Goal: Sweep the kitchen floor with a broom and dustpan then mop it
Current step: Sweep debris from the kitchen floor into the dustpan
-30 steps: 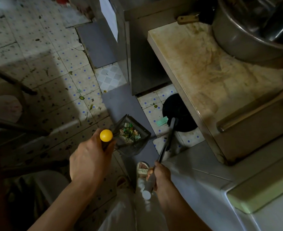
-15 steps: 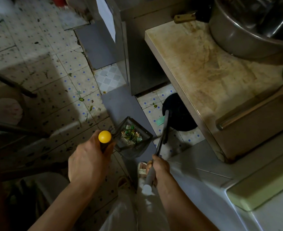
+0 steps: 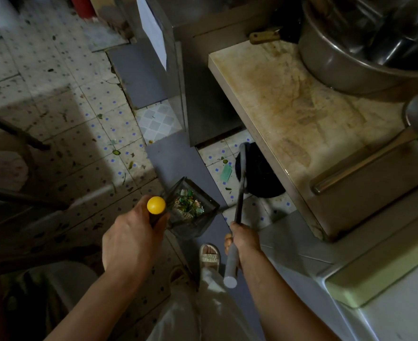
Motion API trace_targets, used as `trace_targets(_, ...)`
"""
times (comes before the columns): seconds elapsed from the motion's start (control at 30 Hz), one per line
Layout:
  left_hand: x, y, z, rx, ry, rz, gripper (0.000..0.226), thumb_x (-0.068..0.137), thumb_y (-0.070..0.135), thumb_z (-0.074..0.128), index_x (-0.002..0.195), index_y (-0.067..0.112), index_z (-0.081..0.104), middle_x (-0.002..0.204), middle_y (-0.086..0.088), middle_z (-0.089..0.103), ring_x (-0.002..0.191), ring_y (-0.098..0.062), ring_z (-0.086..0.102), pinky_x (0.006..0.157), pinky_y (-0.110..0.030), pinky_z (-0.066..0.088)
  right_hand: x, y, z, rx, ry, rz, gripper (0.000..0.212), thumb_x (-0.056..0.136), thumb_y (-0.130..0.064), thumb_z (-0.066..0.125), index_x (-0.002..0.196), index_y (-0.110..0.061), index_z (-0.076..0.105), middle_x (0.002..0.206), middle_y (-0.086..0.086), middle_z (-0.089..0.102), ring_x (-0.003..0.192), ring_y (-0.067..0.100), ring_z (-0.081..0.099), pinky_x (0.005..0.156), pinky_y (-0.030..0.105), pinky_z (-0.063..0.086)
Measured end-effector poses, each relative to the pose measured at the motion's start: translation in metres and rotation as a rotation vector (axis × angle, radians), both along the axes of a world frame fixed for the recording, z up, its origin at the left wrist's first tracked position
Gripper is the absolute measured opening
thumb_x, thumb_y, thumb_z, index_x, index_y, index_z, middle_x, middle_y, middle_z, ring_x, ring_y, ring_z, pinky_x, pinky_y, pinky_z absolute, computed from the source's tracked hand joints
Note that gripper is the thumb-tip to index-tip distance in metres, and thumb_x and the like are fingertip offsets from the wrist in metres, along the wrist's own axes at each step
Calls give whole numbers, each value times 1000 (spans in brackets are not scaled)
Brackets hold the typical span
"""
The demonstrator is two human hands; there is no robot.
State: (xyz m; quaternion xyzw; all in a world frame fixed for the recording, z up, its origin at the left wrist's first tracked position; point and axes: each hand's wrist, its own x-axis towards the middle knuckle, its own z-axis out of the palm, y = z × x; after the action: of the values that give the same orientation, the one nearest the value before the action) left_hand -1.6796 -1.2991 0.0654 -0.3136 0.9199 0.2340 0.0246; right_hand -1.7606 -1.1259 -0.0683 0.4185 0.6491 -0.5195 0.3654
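I am sweeping, my left hand (image 3: 131,238) gripping the yellow-capped handle of the dark litter-filled dustpan (image 3: 190,212) at frame centre, my right hand (image 3: 243,238) holding the grey-handled black broom (image 3: 239,188) beneath the stained surface (image 3: 301,114), where I judge the green scrap (image 3: 225,174) needs pulling panward next.

Broom head (image 3: 259,173) partly under counter (image 3: 289,124)
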Motion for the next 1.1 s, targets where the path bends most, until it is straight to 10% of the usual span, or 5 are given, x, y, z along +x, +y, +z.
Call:
trace_targets(0.3, 2, 1, -4, -7, 24, -25, 24, 87, 39, 60, 106, 27, 52, 77, -5, 66, 72, -31, 63, 57, -30, 43, 37, 4, 7, 111, -41, -83, 34, 94, -16, 55, 62, -12, 44, 72, 9, 49, 63, 22, 44, 71, 32, 39)
trace_targets(0.7, -1, -2, -7, -29, 35, 9, 25, 86, 38, 61, 106, 24, 55, 76, -4, 65, 70, -30, 61, 57, -28, 38, 54, -12, 1, -90, -218, -252, 36, 95, -18, 51, 62, -12, 41, 42, 2, 38, 43, 16, 34, 41, 20, 29)
trace_targets(0.87, -4, -6, -4, -27, 14, 27, 26, 87, 40, 60, 108, 26, 54, 69, 3, 55, 60, -18, 45, 55, -27, 37, 44, -21, 11, 0, -152, -96, 27, 95, -18, 54, 103, 7, 62, 79, 24, 69, 71, 38, 66, 30, 27, 41)
trace_targets(0.97, -5, -11, -2, -32, 5, 31, 25, 88, 42, 58, 108, 27, 53, 67, 7, 48, 60, -19, 47, 55, -27, 39, 29, -21, 2, -37, -138, -32, 31, 97, -21, 52, 68, -10, 52, 43, 5, 44, 39, 18, 39, 33, 16, 32)
trace_targets(1.1, -6, -13, 0, -26, 16, 8, 24, 88, 41, 58, 108, 29, 53, 72, 3, 61, 66, -22, 58, 56, -27, 38, 4, -23, -5, -17, -37, 50, 35, 98, -27, 48, 66, -15, 47, 57, 1, 44, 46, 13, 41, 42, 23, 36)
